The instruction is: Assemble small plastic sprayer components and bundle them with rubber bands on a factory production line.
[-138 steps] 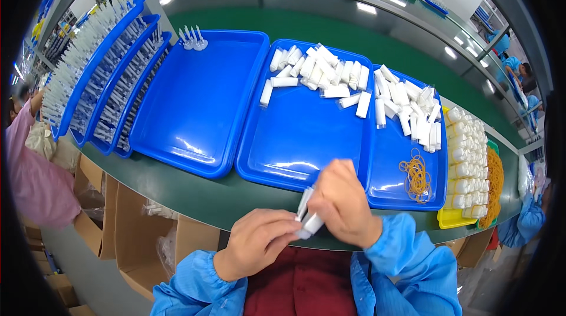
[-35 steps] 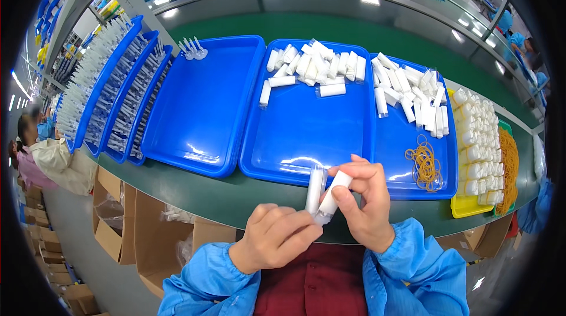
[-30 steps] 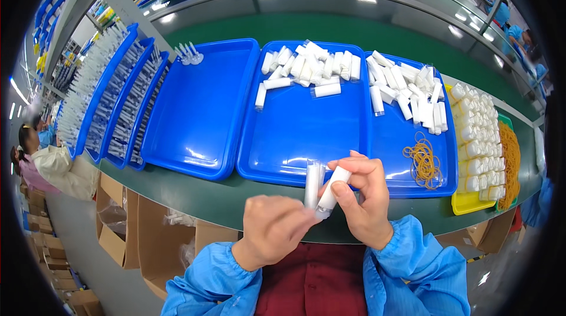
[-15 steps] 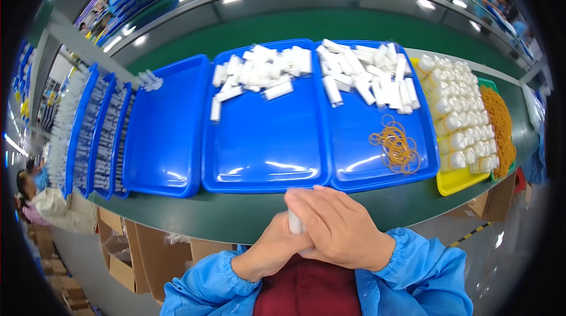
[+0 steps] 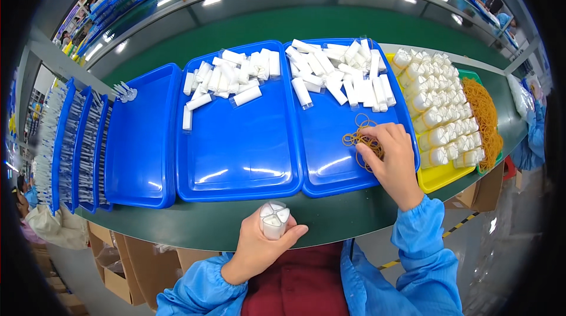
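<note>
Near the bench's front edge, my left hand (image 5: 256,248) is wrapped round an upright bundle of white tubes (image 5: 275,223). The bundle's round top shows wedge-shaped sections. My right hand (image 5: 394,160) reaches into the right blue tray (image 5: 327,160), its thumb and fingertips closed on the small heap of tan rubber bands (image 5: 355,138). How many bands it grips is hidden. At that tray's far end lie loose white tubes (image 5: 330,74) in clear wrapping. More white tubes (image 5: 227,74) lie in the middle blue tray (image 5: 236,145).
To the right, a yellow tray (image 5: 433,183) bears rows of banded white bundles (image 5: 436,104), beside a heap of rubber bands (image 5: 483,118). Stacked blue trays (image 5: 141,157) and upright trays of clear-white parts (image 5: 65,151) stand left. Cardboard boxes (image 5: 144,269) sit below the bench.
My hands, clasped together round the bundle before, have parted. The left keeps the bundle, now with its top visible; the right has moved forward and right onto the rubber bands. The view has shifted.
</note>
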